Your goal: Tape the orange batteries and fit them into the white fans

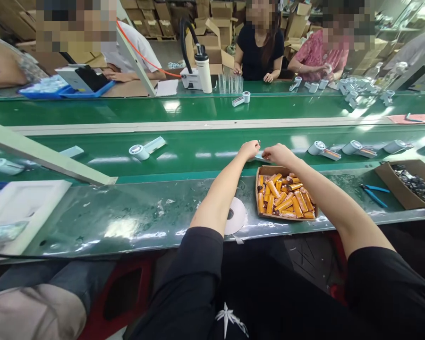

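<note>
Over the near edge of the green belt, my two hands are close together on a light blue plastic part [260, 157]. My left hand [250, 149] is closed at its left end, and a small dark tip shows by the fingers. My right hand [279, 155] pinches the part from the right. Most of it is hidden behind the fingers. Just below my hands, a cardboard box [286, 217] holds many orange-wrapped cylindrical battery cells [284, 204]. A white tape roll [238, 216] lies beside my left forearm.
Light blue round-headed units with handles [139, 152] lie along the belt [205, 165] on both sides. Blue-handled pliers [374, 194] and a box of small dark parts [407, 189] are at right. A white foam tray [31, 212] and slanted post [49, 153] stand left. People sit opposite.
</note>
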Demonstrator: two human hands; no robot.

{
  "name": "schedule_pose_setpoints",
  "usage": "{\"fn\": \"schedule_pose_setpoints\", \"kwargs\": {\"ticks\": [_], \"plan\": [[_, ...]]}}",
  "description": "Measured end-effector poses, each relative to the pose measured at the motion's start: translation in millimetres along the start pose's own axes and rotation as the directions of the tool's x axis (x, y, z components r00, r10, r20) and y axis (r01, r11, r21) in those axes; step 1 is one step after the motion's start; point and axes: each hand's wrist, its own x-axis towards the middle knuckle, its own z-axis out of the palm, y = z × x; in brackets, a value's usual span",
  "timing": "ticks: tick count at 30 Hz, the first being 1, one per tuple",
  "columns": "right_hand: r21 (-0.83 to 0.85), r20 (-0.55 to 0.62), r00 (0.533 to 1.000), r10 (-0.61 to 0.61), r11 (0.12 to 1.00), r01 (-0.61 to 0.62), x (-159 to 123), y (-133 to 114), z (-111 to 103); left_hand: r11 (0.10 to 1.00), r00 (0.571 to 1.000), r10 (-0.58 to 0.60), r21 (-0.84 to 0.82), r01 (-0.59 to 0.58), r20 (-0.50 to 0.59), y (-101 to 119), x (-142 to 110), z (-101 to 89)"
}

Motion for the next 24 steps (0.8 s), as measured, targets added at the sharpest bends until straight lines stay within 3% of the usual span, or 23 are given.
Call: {"fn": "schedule_pose_setpoints", "kwargs": {"ticks": [5,14,18,24], "plan": [[-0.013,0.002,0.999,0.034,0.999,-0.034,20.0,20.5,2.8,1.0,1.0,0.009,-0.019,-0.009,-0.028,4.6,22.7,5.7],[-0.055,0.183,0.983,0.016,0.998,-0.005,57.4,26.7,28.6,0.998,1.0,-0.011,-0.064,0.009,-0.024,-1.2,32.1,22.0],[0.017,0.206,0.978,0.011,1.0,-0.015,51.7,47.8,18.9,0.997,0.999,-0.01,-0.079,0.007,-0.035,4.5,30.2,21.8],[0.096,0.157,0.98,0.124,0.985,-0.14,25.3,82.6,15.8,0.997,0.999,-0.003,-0.083,-0.001,-0.052,13.6,27.2,24.9]]}}
